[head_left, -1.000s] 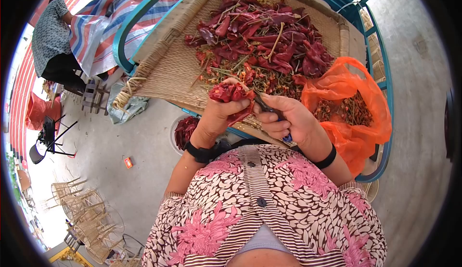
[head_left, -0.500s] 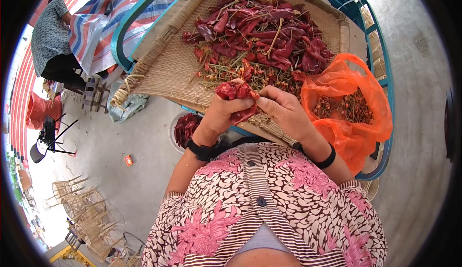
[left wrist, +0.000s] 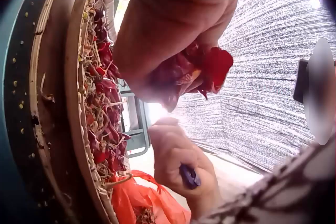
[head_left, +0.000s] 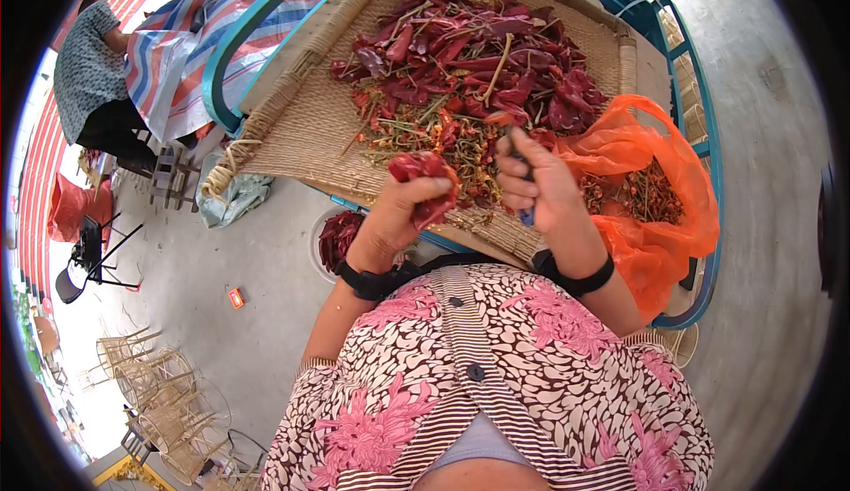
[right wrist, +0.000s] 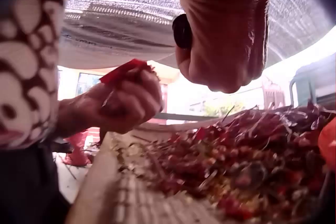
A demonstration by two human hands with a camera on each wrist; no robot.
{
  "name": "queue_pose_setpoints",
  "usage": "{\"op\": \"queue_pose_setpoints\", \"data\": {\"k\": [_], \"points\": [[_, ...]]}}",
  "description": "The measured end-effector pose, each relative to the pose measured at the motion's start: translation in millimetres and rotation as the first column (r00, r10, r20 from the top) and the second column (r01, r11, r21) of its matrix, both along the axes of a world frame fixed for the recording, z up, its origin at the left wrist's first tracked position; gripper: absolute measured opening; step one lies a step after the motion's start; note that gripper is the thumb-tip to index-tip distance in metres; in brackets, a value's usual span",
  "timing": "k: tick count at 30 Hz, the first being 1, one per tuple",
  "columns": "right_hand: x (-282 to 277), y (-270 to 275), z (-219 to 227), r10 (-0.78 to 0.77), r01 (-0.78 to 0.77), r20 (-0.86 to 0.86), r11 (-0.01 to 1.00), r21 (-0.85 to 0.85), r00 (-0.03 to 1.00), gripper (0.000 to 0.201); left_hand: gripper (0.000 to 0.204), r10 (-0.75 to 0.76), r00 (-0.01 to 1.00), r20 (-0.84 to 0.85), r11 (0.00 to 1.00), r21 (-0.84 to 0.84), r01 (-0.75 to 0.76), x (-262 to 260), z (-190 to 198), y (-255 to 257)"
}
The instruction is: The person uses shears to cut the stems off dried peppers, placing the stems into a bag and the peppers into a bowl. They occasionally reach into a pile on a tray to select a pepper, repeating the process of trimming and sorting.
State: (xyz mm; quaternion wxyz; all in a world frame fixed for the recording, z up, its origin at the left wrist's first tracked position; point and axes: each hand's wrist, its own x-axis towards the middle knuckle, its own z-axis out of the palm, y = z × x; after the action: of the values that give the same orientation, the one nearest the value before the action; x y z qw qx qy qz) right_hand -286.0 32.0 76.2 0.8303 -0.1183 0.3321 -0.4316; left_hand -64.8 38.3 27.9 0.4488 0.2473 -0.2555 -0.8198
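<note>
Dried red peppers [head_left: 423,169] are gripped in the left hand [head_left: 395,214], over the near edge of a woven tray [head_left: 305,132]. The right hand [head_left: 547,181], apart from the left, curls round a dark tool with a blue end [head_left: 528,216]; in the left wrist view the blue end [left wrist: 190,176] shows below the fingers. Its tip is blurred in the head view. Beyond the hands lies a heap of red peppers [head_left: 496,57], with a looser pile of stems and bits [head_left: 443,141] nearer the body.
An orange plastic bag [head_left: 651,252] with stems inside stands at the tray's right. A bowl of red peppers [head_left: 339,239] is below the tray's near edge. A teal metal rail [head_left: 217,79] runs beside the tray. At far left a person [head_left: 93,75] bends by a striped sheet [head_left: 181,75].
The right hand has moved away from the left, up and to the right, and the tool shows in it again. The left hand keeps its grip on the peppers and has shifted slightly left.
</note>
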Motion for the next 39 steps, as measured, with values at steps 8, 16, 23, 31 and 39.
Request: {"op": "queue_pose_setpoints", "data": {"k": [8, 16, 23, 31, 39], "points": [[5, 9, -19, 0.053, -0.098, 0.162, 0.954, 0.283, 0.985, 0.035, 0.019, 0.142, 0.989, -0.026, 0.984, 0.107, -0.139, 2, -17, -7], [-42, -18, -6, -0.407, -0.471, -0.763, 0.869, -0.154, -0.503, 0.029, 0.039, 0.029, 0.994, -0.109, 0.997, 0.077, -0.020, 7, -11, -7], [-53, -29, -16, -0.453, -0.526, -0.760, 0.833, -0.173, -0.466, 0.034, 0.033, 0.054, 0.999, -0.001, 0.999, -0.001, -0.054, -5, 4, -11], [1, 8, 31, -0.215, -0.261, -0.779, 0.862, -0.435, 0.588, 0.028, 0.028, 0.048, 0.997, 0.058, 0.990, -0.134, -0.039, -19, 11, -20], [17, 11, 3, -0.459, -0.427, -0.837, 0.720, -0.547, 0.299, 0.028, 0.028, 0.133, 0.980, 0.150, 0.982, -0.155, -0.110, -30, 16, -8]]}}
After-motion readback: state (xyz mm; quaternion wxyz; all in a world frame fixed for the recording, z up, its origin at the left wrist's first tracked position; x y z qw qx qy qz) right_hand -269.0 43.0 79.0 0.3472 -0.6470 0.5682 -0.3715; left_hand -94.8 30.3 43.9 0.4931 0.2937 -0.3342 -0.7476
